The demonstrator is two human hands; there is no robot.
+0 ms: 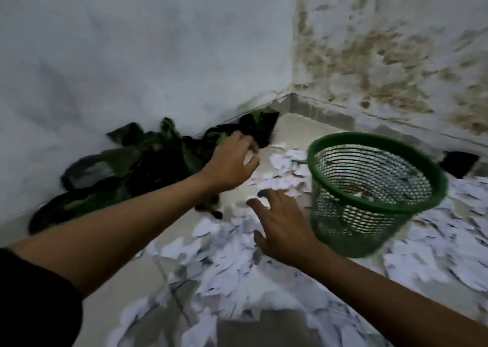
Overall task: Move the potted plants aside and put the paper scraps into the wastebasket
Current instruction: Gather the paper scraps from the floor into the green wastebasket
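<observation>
Several potted plants in black bags (148, 161) stand in a row along the left wall, with one more (260, 127) in the corner. White paper scraps (227, 256) cover the tiled floor. A green mesh wastebasket (369, 190) stands on the scraps at the right, with a few scraps inside. My left hand (232, 161) hovers open next to the plants, over the far scraps. Just left of the wastebasket, my right hand (282, 222) is spread open above the scraps. The frame is blurred by motion.
Two white walls meet at a corner (290, 93); the right wall is stained brown. Another dark pot or bag (459, 163) sits by the right wall behind the wastebasket. A bare patch of floor tile (298, 127) lies near the corner.
</observation>
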